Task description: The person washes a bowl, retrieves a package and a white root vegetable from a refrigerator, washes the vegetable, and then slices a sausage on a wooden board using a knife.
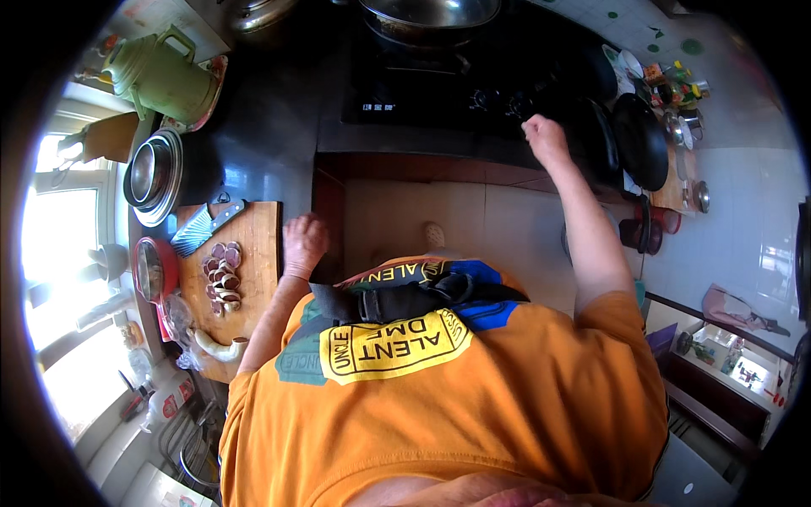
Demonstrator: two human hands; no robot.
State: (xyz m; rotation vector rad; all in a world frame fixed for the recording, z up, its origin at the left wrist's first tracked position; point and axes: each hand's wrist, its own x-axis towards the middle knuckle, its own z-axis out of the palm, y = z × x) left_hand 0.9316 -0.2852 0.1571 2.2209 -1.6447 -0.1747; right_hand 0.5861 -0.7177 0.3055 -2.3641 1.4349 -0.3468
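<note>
My right hand [546, 138] is at the front edge of a black gas stove [437, 95], close to its control knobs [521, 104]; its fingers are curled, and whether they touch a knob cannot be told. My left hand [305, 242] rests by the counter edge, beside a wooden cutting board [258, 266], with nothing seen in it. On the board lie sliced pieces of sausage [223, 279], a longer curved piece of pale-cased sausage [218, 347] and a wavy-bladed knife [201, 229]. A metal wok [431, 19] sits on the stove's far burner.
Left of me stand nested metal bowls [151, 177], a red-rimmed strainer or pan [150, 269] and a green thermos jug [158, 76]. A black pan or lid [640, 141] stands at the right, near seasoning bottles [681, 89]. A metal kettle or pot [260, 14] is behind.
</note>
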